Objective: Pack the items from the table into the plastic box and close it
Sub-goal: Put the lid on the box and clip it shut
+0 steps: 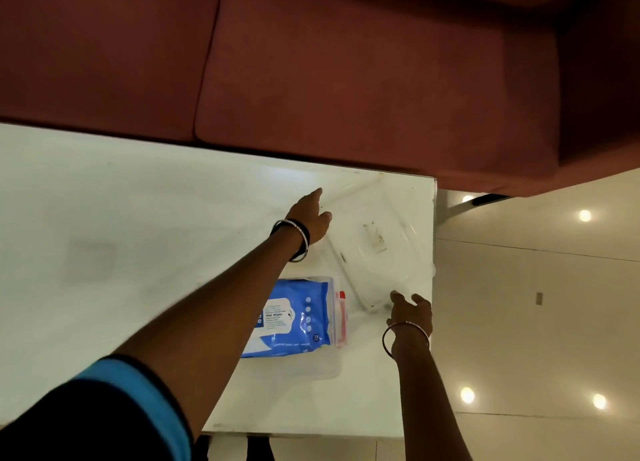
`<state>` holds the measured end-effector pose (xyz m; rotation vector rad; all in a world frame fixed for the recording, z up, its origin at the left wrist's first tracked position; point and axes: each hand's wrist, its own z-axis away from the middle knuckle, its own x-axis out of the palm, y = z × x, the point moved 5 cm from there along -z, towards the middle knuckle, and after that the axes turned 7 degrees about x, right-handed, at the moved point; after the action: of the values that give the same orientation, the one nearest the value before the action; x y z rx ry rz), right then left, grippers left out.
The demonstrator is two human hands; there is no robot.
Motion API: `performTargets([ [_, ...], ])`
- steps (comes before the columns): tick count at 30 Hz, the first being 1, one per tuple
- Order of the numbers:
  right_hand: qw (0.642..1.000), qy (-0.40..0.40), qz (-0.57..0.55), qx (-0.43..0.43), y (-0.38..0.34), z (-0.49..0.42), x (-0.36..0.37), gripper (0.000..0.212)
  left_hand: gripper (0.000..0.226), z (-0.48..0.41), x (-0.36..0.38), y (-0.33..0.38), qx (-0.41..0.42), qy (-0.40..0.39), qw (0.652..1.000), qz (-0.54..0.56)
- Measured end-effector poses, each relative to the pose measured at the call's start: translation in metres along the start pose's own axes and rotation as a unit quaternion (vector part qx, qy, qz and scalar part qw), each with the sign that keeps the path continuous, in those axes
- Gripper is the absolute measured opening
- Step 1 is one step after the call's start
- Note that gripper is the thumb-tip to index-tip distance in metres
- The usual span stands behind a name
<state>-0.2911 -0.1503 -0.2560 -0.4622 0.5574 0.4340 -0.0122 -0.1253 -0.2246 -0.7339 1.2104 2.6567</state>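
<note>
Currently, packing appears complete and closing has not yet begun. The plastic box point(325, 367) stands uncovered on the white worktop point(138, 218), near its right end. It contains a blue wet wipes pack point(291, 318) and, along the pack's 3 o'clock side, a red-capped item point(341, 308) too blurred to identify. No other loose item is visible on the worktop.

The clear lid point(377, 252) lies flat at about 1 o'clock from the box, just beside it.

The left hand point(309, 216) is at the lid's 10 o'clock edge, fingers point(316, 194) extended and released. The right hand point(412, 313) is at the lid's 5 o'clock corner, fingers point(396, 296) spread and grasping nothing. Contact with the lid cannot be confirmed for either hand.

Remaining steps, as judged: grasp the lid, position it over the box, and press it closed.
</note>
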Motion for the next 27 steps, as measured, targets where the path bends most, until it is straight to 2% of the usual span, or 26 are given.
performTargets([
  [2, 1.000, -0.017, -0.008, 0.006, 0.001, -0.009, 0.005, 0.064, 0.069, -0.016, 0.008, 0.001, -0.011, -0.031, 0.999, -0.010],
  [4, 0.999, -0.030, -0.027, 0.016, 0.001, -0.018, 0.007, 0.067, 0.072, -0.029, 0.012, 0.002, -0.005, -0.027, 0.998, -0.052],
  [6, 0.996, -0.053, -0.066, 0.032, 0.000, -0.020, 0.007, 0.050, 0.071, -0.037, 0.014, 0.006, 0.006, -0.012, 0.995, -0.094],
  [8, 0.991, -0.069, -0.107, 0.048, -0.004, -0.021, 0.005, 0.042, 0.068, -0.043, 0.016, 0.008, 0.012, -0.013, 0.994, -0.112],
  [11, 0.978, -0.116, -0.164, 0.058, -0.007, -0.018, -0.002, 0.040, 0.066, -0.045, 0.011, 0.002, -0.001, -0.019, 0.996, -0.091],
  [15, 0.961, -0.140, -0.236, 0.040, -0.013, 0.009, -0.016, 0.045, 0.062, -0.016, -0.006, -0.003, 0.003, 0.028, 0.999, -0.031],
  [17, 0.952, -0.145, -0.268, 0.016, -0.019, 0.024, -0.020, 0.041, 0.053, 0.007, -0.019, -0.003, 0.023, 0.068, 0.997, 0.007],
  [20, 0.933, -0.165, -0.320, -0.008, -0.031, 0.052, -0.026, 0.022, 0.037, 0.051, -0.047, -0.011, 0.032, 0.135, 0.983, 0.118],
  [22, 0.905, -0.209, -0.371, -0.022, -0.040, 0.074, -0.029, 0.028, 0.028, 0.082, -0.064, -0.023, 0.014, 0.166, 0.963, 0.211],
  [25, 0.868, -0.268, -0.417, -0.034, -0.047, 0.106, -0.028, 0.042, 0.031, 0.133, -0.076, -0.038, -0.029, 0.188, 0.907, 0.376],
  [27, 0.858, -0.294, -0.420, -0.029, -0.048, 0.121, -0.025, 0.045, 0.037, 0.163, -0.077, -0.051, -0.063, 0.206, 0.861, 0.460],
])
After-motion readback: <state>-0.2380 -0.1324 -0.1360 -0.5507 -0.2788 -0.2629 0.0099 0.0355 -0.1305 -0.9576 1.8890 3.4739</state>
